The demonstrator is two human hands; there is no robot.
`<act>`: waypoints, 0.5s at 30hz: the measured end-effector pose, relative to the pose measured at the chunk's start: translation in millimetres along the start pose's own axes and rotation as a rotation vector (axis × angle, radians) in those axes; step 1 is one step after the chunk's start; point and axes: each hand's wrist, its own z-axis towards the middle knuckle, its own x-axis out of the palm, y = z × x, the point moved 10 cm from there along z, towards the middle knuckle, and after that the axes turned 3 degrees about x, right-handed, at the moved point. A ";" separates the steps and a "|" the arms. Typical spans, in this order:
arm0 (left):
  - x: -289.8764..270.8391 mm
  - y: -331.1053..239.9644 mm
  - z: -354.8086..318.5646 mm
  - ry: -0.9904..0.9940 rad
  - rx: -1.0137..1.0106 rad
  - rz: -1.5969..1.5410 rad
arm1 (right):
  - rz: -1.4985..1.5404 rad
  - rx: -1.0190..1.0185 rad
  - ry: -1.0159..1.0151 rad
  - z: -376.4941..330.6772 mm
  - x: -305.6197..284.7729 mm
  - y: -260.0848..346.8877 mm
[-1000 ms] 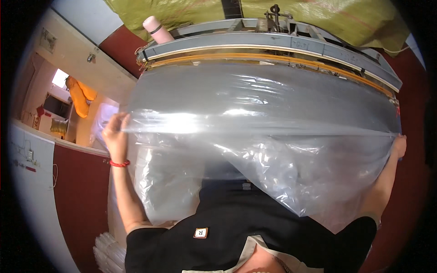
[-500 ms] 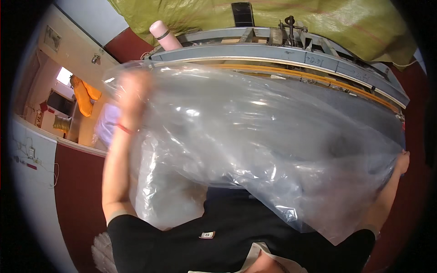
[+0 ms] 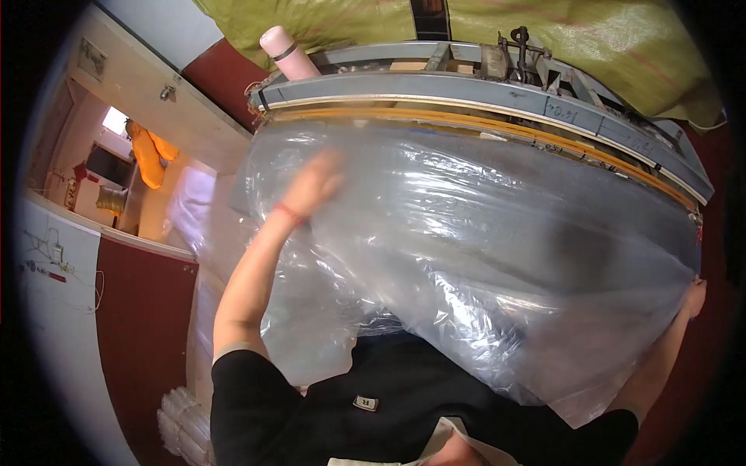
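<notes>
A large clear plastic sheet point(image 3: 466, 225) spreads across the grey work surface in front of me, its near part hanging in folds toward my chest. Over the sheet's left part lies my left hand point(image 3: 315, 182), palm down with fingers stretched out and blurred at the tips; a red band circles that wrist. Far to the right, my right hand point(image 3: 694, 297) pinches the sheet's corner, pulling that side into taut creases.
Behind the sheet runs a long grey metal frame point(image 3: 466, 89) with orange strips point(image 3: 435, 118) along its near side. A pink bottle point(image 3: 289, 54) stands at its back left, beneath yellow-green woven sheeting point(image 3: 544, 31). Bundled clear plastic point(image 3: 184, 426) sits low at left, near the door point(image 3: 144, 85).
My left hand has come down and moved right, from the sheet's far left corner onto its surface. The sheet's far edge now lies flatter. My right hand keeps its hold.
</notes>
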 end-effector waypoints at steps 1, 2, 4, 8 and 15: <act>13.3 5.8 7.6 0.031 -0.056 -0.083 | 0.035 0.005 0.008 1.4 1.8 -1.0; 19.2 7.0 10.5 0.031 -0.057 -0.083 | 0.036 0.004 0.009 1.8 2.5 -1.1; 19.9 4.7 23.2 -0.021 -0.046 -0.004 | 0.161 0.033 -0.044 -1.0 -13.7 -11.4; 12.2 20.8 41.9 -0.187 -0.172 -0.101 | 1.037 0.039 0.135 27.2 13.8 -54.9; -5.5 33.5 52.9 -0.426 -0.334 -0.037 | 1.371 0.118 0.216 18.1 -40.2 -85.6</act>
